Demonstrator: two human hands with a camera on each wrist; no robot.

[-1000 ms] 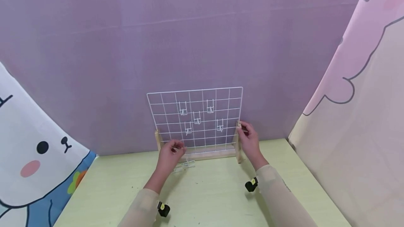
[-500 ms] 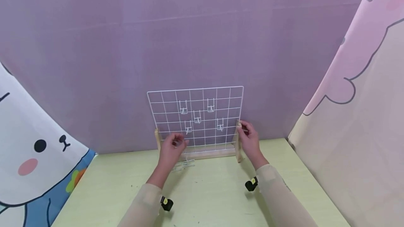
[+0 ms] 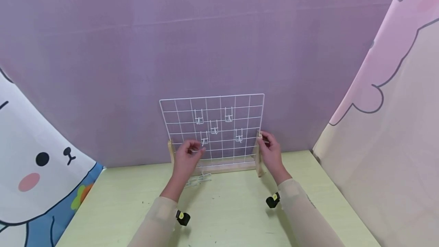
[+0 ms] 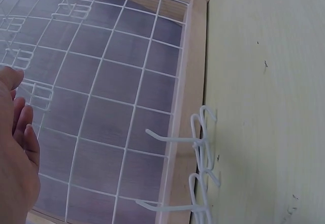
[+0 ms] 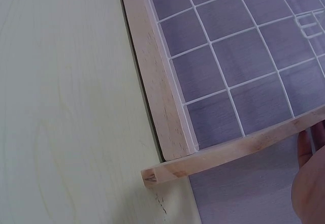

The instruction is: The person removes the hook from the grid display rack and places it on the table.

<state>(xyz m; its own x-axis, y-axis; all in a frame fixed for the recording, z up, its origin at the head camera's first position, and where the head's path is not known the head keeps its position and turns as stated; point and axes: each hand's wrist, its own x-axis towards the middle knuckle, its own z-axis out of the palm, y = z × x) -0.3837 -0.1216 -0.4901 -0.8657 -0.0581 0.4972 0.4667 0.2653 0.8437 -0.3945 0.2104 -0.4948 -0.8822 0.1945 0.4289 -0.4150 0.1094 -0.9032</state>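
Note:
A white wire grid panel (image 3: 211, 97) stands upright in a wooden stand (image 3: 226, 167) near the back of the table. Several white wire hooks hang on it. My left hand (image 3: 185, 159), fingers loosely bent, is in front of the lower left, its thumb close to the lower-left hook (image 4: 39, 95); whether they touch cannot be told. I see nothing held in it. With the right hand (image 3: 272, 156) I hold the stand's right post (image 5: 228, 154) between thumb and fingers. Loose white hooks (image 4: 201, 148) lie on the table by the base bar, partly behind the left wrist.
Pale yellow-green tabletop (image 3: 226, 209) extends in front of the stand. A purple backdrop (image 3: 219, 48) is right behind the grid. Patterned cloth (image 3: 68, 193) hangs at the left, and another cloth (image 3: 377, 155) at the right. Small black devices (image 3: 183, 218) sit on both wrists.
My left hand has risen from the grid's lower edge, slightly rightward, to just below the lower-left hook. The right hand stays on the post.

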